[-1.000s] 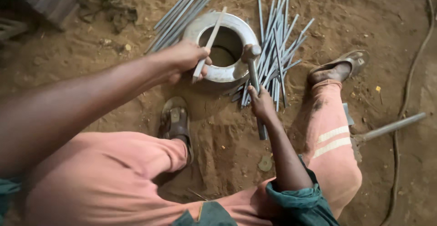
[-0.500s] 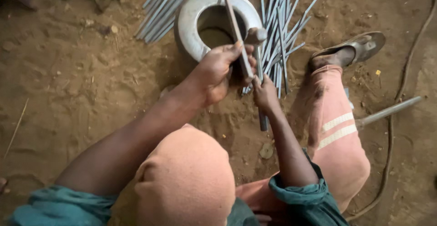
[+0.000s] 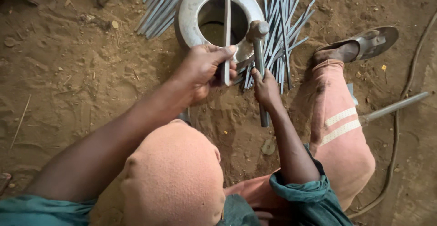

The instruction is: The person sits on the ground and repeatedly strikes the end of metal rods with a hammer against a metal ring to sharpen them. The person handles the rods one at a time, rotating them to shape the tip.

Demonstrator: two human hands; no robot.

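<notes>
We held a flat metal strip (image 3: 226, 30) tight in our left hand (image 3: 205, 69), lying across the metal ring (image 3: 189, 14) for support, while our right hand (image 3: 265, 87) gripped the hammer (image 3: 258, 48).

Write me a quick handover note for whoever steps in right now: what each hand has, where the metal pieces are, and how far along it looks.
Left hand: gripping a flat metal strip, laid across the mouth of the metal ring.
Right hand: gripping the handle of a hammer, its head by the ring's rim, beside the strip.
Stock: loose strips on the dirt right of the ring, another bundle at its upper left.
Done or left: cannot tell which pile is worked.
</notes>
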